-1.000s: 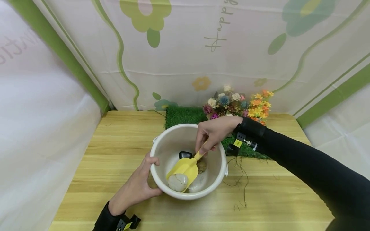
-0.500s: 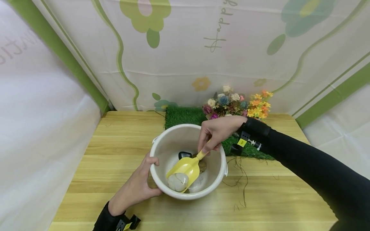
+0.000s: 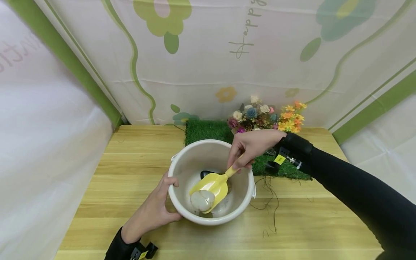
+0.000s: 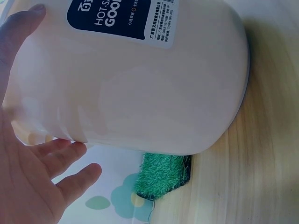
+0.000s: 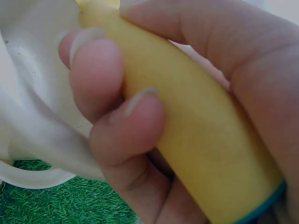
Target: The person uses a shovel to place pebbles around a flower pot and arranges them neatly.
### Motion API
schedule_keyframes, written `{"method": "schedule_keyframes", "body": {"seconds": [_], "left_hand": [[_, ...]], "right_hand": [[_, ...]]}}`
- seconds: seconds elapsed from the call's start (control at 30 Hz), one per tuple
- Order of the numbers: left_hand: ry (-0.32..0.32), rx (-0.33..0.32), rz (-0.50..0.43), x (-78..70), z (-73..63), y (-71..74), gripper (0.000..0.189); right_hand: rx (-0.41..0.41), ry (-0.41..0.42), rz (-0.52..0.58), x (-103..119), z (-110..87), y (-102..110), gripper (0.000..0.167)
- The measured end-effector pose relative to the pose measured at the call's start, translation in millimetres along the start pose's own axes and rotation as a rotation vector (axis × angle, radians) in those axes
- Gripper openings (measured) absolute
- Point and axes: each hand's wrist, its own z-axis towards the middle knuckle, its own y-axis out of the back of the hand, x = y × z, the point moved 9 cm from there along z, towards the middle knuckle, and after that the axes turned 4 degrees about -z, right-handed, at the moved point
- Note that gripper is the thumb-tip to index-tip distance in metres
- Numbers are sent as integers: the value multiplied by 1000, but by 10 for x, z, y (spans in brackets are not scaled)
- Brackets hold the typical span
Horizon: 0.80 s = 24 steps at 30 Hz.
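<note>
A cream plastic bucket (image 3: 208, 143) stands on the wooden table, tilted a little toward the camera. My left hand (image 3: 160, 203) grips its left rim, fingers over the edge and thumb against the outer wall; the left wrist view shows the labelled side (image 4: 131, 88). My right hand (image 3: 248, 148) curls round the handle (image 5: 187, 116) of a yellow toy shovel (image 3: 217, 182) inside the bucket. On the shovel's blade lies a whitish, glossy stone (image 3: 202, 200). Behind the blade a black stone (image 3: 205, 174) is partly hidden, and other stones underneath are mostly covered.
Behind the bucket lies a green artificial grass mat (image 3: 208, 130). Bunches of artificial roses (image 3: 251, 113) and orange-yellow flowers (image 3: 291, 117) stand on it at the back right. Dark loose fibres (image 3: 271, 195) lie on the table right of the bucket. Printed cloth (image 3: 195, 65) hangs behind.
My right hand has shifted right, drawing the shovel and the white stone slightly up and right inside the bucket. The left hand and the bucket have stayed in place.
</note>
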Motion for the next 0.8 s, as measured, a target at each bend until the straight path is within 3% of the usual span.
{"method": "schedule_keyframes", "body": {"seconds": [0.3,0.8], "left_hand": [[-1,-5,-6,6,1,1,77],[-3,-7,11,6,-7,5,78]], "right_hand": [[-116,66,19,-1,-307,88,24],[-389,57,-17,-215,-1138,259,29]]}}
